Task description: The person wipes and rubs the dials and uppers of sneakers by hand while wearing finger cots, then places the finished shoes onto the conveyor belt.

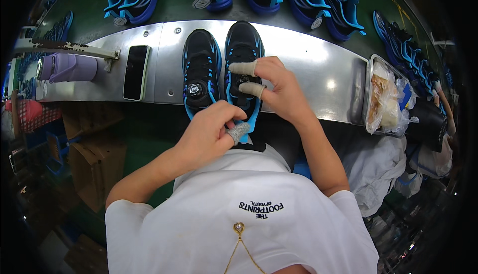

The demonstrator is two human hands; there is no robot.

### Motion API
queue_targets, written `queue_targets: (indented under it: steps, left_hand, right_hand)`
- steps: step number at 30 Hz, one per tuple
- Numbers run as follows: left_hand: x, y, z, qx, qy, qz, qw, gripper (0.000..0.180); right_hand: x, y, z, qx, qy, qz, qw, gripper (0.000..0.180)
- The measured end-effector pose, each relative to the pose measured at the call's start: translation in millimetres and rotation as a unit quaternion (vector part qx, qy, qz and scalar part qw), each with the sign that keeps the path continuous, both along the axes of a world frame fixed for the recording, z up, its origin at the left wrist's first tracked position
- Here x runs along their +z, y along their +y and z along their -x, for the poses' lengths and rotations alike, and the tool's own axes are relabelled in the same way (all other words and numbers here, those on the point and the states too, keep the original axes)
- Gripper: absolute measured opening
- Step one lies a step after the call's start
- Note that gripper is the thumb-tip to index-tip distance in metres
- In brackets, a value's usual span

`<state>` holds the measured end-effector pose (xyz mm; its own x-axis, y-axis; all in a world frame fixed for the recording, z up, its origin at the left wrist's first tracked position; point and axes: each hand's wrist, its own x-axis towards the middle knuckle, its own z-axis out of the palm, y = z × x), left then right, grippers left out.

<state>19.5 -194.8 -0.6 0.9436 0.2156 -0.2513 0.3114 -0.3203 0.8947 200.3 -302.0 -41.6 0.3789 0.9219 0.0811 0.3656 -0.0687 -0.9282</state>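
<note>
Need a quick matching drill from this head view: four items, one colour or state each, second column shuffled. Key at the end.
Column 1
1. Smartphone
2. Bottle with carry loop
3. Metal tray
4. Right hand

Column 2
A. Wears beige finger covers on two fingers
B. Lavender body
C. Holds items in clear plastic bags
D. Dark screen facing up

Right pairs: 1-D, 2-B, 3-C, 4-A
</note>
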Motion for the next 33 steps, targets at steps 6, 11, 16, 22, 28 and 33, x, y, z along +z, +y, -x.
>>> queue_targets:
  steps: [6, 11, 16, 22, 28, 33]
  left_hand:
    - [10.8, 0.3, 13.4, -0.037, -0.001, -0.025, 0.999, 0.038]
    - [-4.3, 1.3, 25.1, -0.141, -0.005, -0.283, 0.949, 0.063]
    - [-48.2, -3.7, -6.6, -0.122, 0.02, -0.243, 0.962, 0.036]
    - [-9.3, 54.7, 8.6, -0.16, 0.011, -0.292, 0.943, 0.035]
    - [-48.4, 58.8, 26.1, -0.157, 0.044, -0.288, 0.944, 0.042]
    - [-44.6, 62.5, 21.8, -0.162, 0.065, -0.271, 0.947, 0.042]
  right_hand:
    - [-12.6, 2.1, 22.0, -0.085, -0.234, -0.059, 0.967, 0.025]
    - [-2.8, 4.4, 8.7, -0.041, -0.144, 0.002, 0.989, 0.03]
    - [31.2, 42.3, -42.3, -0.045, -0.159, -0.051, 0.985, 0.033]
    - [8.4, 86.8, -136.3, -0.097, -0.445, 0.01, 0.89, 0.061]
    - [-41.7, 153.2, -150.3, -0.107, -0.552, 0.072, 0.824, 0.07]
    - [-35.6, 228.4, -88.6, -0.052, -0.478, 0.088, 0.872, 0.065]
